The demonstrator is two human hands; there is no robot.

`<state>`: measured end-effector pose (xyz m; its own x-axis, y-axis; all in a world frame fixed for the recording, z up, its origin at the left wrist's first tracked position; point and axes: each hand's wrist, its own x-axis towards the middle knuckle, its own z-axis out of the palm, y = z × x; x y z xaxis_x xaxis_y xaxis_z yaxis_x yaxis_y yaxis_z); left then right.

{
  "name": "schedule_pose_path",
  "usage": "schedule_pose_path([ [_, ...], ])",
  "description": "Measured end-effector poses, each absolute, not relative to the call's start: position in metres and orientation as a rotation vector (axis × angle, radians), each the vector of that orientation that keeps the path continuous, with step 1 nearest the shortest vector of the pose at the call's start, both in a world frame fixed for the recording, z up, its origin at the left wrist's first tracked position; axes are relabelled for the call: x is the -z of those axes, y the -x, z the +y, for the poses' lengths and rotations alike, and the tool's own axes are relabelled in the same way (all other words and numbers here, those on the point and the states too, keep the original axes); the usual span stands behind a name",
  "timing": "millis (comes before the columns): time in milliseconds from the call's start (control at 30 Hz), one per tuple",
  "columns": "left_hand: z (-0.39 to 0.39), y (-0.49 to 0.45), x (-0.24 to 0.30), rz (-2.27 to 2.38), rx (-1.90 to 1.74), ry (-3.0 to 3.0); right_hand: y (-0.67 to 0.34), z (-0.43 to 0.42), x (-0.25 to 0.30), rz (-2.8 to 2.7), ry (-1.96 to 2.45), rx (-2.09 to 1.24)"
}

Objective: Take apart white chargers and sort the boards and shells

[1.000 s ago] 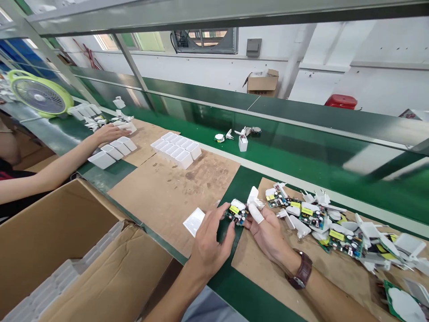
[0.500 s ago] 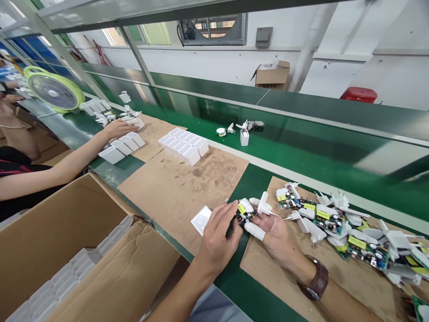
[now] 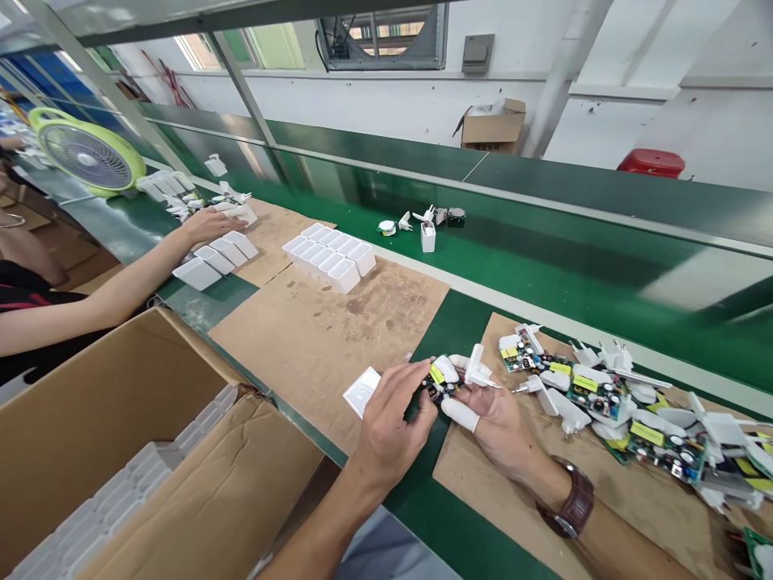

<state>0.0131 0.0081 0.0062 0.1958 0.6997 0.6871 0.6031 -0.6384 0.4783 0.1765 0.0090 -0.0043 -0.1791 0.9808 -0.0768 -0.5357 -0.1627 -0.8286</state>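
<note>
My left hand (image 3: pixel 390 423) and my right hand (image 3: pixel 492 419) meet over the green bench edge, both pinching a small green circuit board (image 3: pixel 440 380) with a yellow part and a white plug piece (image 3: pixel 477 372) attached. White finger cots cover fingertips of my right hand, and a brown watch (image 3: pixel 571 503) sits on its wrist. A white charger shell (image 3: pixel 362 391) lies on brown cardboard just left of my left hand. To the right, a heap of circuit boards and white plug parts (image 3: pixel 628 411) covers another cardboard sheet.
A block of white shells (image 3: pixel 331 255) stands on the cardboard mat (image 3: pixel 326 330). A co-worker's hand (image 3: pixel 208 224) rests by more shells (image 3: pixel 214 259) at left. An open carton (image 3: pixel 121 435) with white trays sits front left. A green fan (image 3: pixel 84 157) and loose parts (image 3: pixel 423 229) are on the conveyor.
The view has shifted slightly; my hands keep hold of the board and plug, the right hand's fingers turned a little. The co-worker's hand stays by the shells.
</note>
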Motion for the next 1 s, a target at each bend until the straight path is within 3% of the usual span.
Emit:
schedule_pose_path([
  [1000, 0.003, -0.014, -0.008, 1.231, -1.380, -2.448, -0.179, 0.009, 0.015, -0.823, 0.714, -1.556],
])
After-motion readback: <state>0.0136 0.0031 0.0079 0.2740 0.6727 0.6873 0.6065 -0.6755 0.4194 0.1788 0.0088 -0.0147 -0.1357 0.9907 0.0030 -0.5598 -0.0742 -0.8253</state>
